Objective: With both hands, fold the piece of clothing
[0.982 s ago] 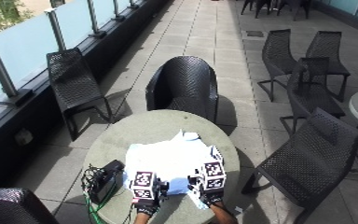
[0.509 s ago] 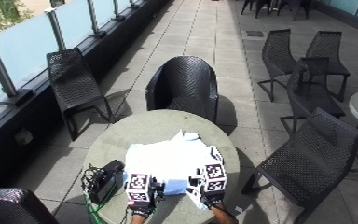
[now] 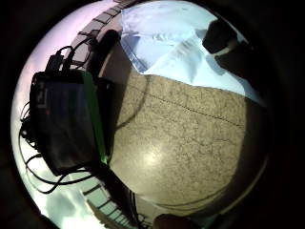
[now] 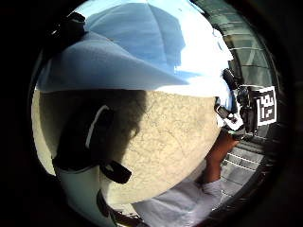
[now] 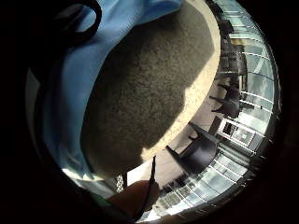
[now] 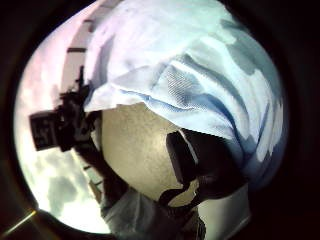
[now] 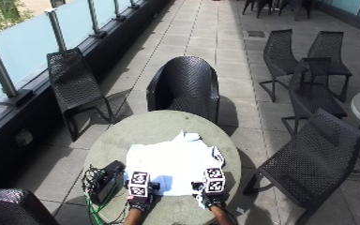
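Two hands at the near hem of the shirt [image 7: 170,164], spread flat on the table [image 7: 105,140]. Left hand [image 7: 138,202] and right hand [image 7: 212,200]: grip unreadable here. Right thumb view: fingers [image 6: 200,160] curl under the hem. Lift both corners together, level.

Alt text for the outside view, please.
A person's gloved left hand and right hand hold the near edge of a white garment spread on a round stone table. A black device sits left; black wicker chairs surround.

The garment [image 7: 170,164] is thin, matt woven cloth; the round table [image 7: 142,129] looks like rough, speckled stone.
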### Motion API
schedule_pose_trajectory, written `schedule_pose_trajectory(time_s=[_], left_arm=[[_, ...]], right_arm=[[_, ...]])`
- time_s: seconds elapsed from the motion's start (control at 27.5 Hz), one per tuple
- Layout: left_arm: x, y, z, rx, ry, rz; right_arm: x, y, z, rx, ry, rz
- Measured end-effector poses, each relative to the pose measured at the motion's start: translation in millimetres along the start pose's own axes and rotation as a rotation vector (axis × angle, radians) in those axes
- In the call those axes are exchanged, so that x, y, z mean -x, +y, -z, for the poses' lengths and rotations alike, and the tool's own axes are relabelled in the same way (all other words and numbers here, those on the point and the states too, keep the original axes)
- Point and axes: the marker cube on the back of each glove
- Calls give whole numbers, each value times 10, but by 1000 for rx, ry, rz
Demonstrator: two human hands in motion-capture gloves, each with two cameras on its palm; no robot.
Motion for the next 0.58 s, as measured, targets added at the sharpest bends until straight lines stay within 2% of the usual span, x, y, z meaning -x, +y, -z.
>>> schedule_pose_trajectory(time_s=[0.11, 0.25, 0.29, 0.33, 0.44, 0.58], left_arm=[[-34, -83, -192, -100, -95, -15], [-42, -212, 40, -484, -208, -52], [-58, -167, 123, -541, -202, -68], [-86, -53, 174, -537, -174, -84], [-166, 464, 272, -332, -60, -133], [-197, 922, 616, -120, 41, -242]], right_arm=[[-4, 34, -205, -65, 2, 21], [-166, -42, -45, -376, 132, 64], [-196, -7, 15, -419, 154, 86], [-193, 81, 49, -410, 147, 113], [-107, 495, 169, -219, 48, 206], [-75, 875, 655, 4, 5, 335]])
